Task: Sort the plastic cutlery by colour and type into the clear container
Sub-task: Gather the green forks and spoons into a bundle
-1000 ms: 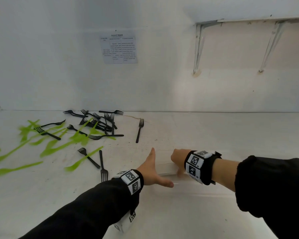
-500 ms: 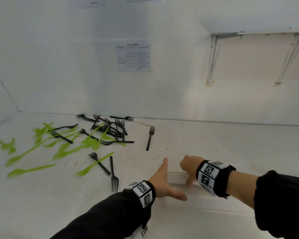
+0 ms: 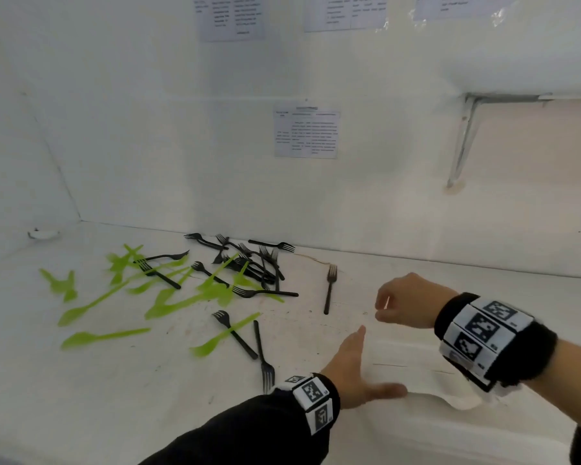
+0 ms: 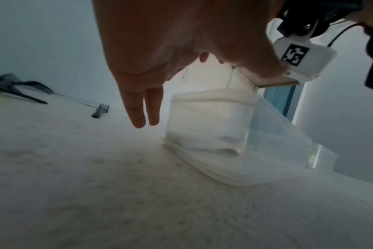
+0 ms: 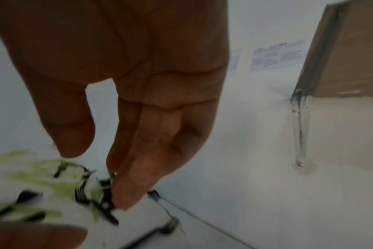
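Head view: the clear container (image 3: 416, 364) is seen, faint against the white counter (image 3: 148, 414), lying between the two hands, none of the cutlery in it so far as can be told. In the left wrist view its translucent wall (image 4: 209, 124) is shown just beyond the fingertips of the left hand (image 3: 353, 374), which is spread flat beside it with thumb splayed, nothing held; contact with the wall cannot be confirmed. Above the container's far end the right hand (image 3: 403, 300) is raised, fingers loosely curled downward and empty. Further out, ahead and to the left of the left hand, one black fork (image 3: 329, 290) lies alone, nearest both hands; beyond it the tangled black forks (image 3: 249, 260) and the green cutlery (image 3: 168, 297) are scattered, overlapping. Sorting is judged not yet begun. For a clean start, the container would best be steadied by the left hand while the lone fork, free of neighbours, is pinched by its handle first.
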`<state>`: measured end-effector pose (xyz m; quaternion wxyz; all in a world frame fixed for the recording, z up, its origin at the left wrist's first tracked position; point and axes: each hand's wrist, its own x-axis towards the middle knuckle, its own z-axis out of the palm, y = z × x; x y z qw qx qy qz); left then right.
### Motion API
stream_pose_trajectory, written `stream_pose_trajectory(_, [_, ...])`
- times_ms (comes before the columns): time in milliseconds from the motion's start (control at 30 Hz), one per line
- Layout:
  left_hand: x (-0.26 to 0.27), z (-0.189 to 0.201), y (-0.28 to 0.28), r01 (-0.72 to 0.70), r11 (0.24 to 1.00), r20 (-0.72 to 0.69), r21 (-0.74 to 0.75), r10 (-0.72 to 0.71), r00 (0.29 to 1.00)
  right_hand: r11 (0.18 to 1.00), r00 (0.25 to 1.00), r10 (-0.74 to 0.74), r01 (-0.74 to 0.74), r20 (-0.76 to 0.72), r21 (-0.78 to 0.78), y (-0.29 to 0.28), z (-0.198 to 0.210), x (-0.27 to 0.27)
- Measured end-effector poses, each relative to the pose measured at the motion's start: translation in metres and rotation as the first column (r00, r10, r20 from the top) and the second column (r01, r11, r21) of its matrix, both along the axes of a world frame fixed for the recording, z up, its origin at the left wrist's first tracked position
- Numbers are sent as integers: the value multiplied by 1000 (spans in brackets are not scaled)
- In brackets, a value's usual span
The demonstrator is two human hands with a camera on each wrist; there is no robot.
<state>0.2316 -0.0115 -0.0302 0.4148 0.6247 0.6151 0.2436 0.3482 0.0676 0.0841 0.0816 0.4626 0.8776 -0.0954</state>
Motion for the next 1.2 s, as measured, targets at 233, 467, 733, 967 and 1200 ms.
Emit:
stream_pose_trajectory(233, [-129, -1, -57, -214, 926, -178, 310, 278, 944, 987, 969, 129, -147, -212, -72, -24, -10, -120])
stream_pose_trajectory(467, [-256, -15, -112, -457, 833, -372, 311, 549, 748, 953, 963, 253, -264, -89, -147, -29, -86, -238])
stream_pose_trajectory(733, [-339, -16, -77, -592, 791, -554, 155, 566, 611, 955, 951, 271, -246, 149, -164, -14, -110, -298])
stream_pose_trajectory(967, [-379, -20, -52, -445, 895, -855, -22, 214, 472, 977, 971, 212, -210, 113, -25, -12, -111, -314])
stream_pose_trajectory(1200, [-391, -20, -43, -378, 919, -825, -115, 124, 551, 983, 946, -19, -43, -325, -181, 7, -107, -331])
